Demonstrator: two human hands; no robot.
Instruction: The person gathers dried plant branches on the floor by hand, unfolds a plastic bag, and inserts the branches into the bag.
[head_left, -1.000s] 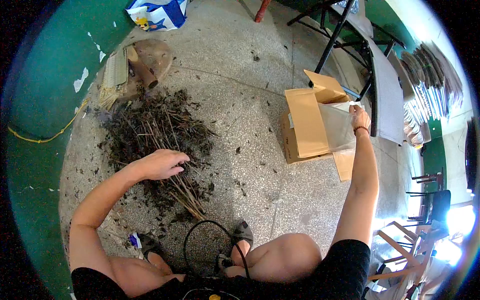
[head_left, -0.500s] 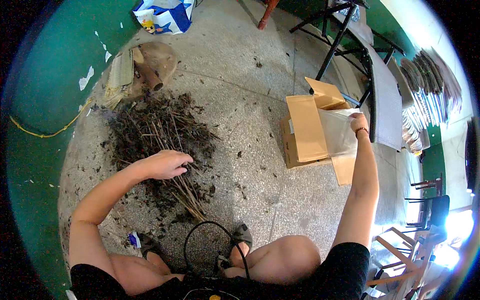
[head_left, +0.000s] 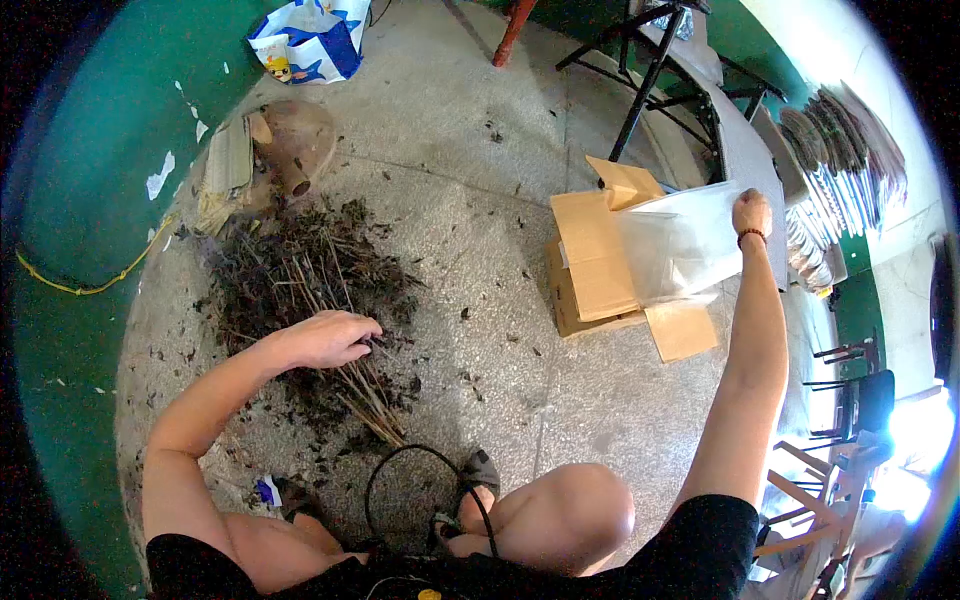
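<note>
My right hand [head_left: 752, 215] is closed on the edge of a clear plastic bag [head_left: 680, 245]. The bag stretches from the hand back into an open cardboard box [head_left: 597, 262], whose flaps stand out at several sides. On the left, a heap of dark dried plants [head_left: 300, 255] with long bare stalks lies on the floor. My left hand [head_left: 340, 337] is over the stalk end of this heap, its thumb and fingers drawn together. Whatever is between those fingertips is too small to make out.
A straw broom head [head_left: 228, 175] lies beyond the heap, near the green wall [head_left: 90, 200]. A blue and white bag [head_left: 310, 50] stands at the back. Right of the box is a black-framed folding chair [head_left: 645, 90]. A thin black loop [head_left: 372, 480] hangs before my knees.
My right hand has moved right and slightly up, drawing more of the plastic bag out of the box and spreading it. My left hand stays over the dried plants.
</note>
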